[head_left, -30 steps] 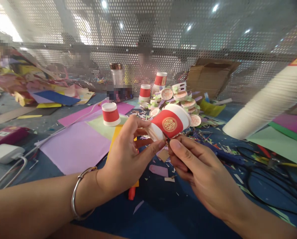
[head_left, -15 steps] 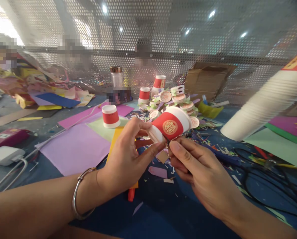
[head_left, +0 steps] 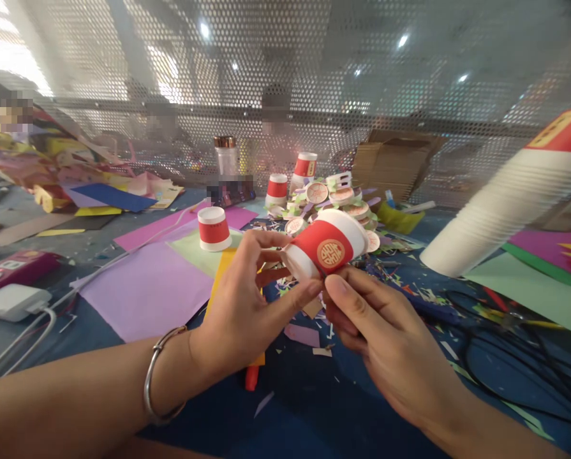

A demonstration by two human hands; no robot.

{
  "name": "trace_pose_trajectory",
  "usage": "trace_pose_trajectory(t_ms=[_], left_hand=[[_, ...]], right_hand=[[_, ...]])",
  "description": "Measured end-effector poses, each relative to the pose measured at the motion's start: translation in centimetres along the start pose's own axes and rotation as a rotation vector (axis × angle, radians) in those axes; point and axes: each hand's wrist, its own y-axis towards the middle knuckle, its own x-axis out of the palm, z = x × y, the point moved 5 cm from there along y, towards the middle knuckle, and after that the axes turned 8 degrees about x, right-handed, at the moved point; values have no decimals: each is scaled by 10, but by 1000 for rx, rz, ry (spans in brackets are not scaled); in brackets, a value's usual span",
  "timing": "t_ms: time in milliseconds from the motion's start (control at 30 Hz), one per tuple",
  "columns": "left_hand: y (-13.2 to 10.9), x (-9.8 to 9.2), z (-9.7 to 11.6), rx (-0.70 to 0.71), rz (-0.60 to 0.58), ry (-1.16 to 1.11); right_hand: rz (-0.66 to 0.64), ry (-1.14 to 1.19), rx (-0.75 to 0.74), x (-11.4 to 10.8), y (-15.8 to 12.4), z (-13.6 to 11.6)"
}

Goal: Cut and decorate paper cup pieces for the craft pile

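While a perforated metal screen (head_left: 218, 76) is standing behind the littered blue tabletop (head_left: 309, 414), a slanted stack of nested paper cups (head_left: 505, 204) is filling the right side, likely nested to save room. A lilac paper sheet (head_left: 144, 287) is lying flat at the left. The left hand (head_left: 240, 309) and right hand (head_left: 390, 325) are meeting above the tabletop, holding a red-banded paper cup (head_left: 326, 234) sideways, probably to keep its lower side within reach. The left hand is arching inward, its fingers spreading about as wide as the cup and gripping its left end, thumb below, apparently for steadiness. The right hand is angling up from the lower right, its fingers nearly closing together and pinching a small dark item (head_left: 324, 275) beside the cup's underside; exactly what, I cannot tell.
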Motion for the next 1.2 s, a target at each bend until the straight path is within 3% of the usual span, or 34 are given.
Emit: trace_pose_trajectory(t_ms=[100, 200, 433, 833, 1200], left_hand=[[1, 3, -8, -283, 17, -177], [2, 3, -11, -370, 0, -251], [4, 4, -9, -225, -27, -226], [5, 0, -3, -116, -76, 3], [9, -11, 0, 187, -128, 434]], right_hand=[[-23, -33, -15, 1, 2, 0], [-25, -49, -15, 1, 4, 2], [-24, -67, -10, -1, 2, 6], [32, -92, -19, -1, 2, 13], [30, 11, 52, 2, 4, 13]])
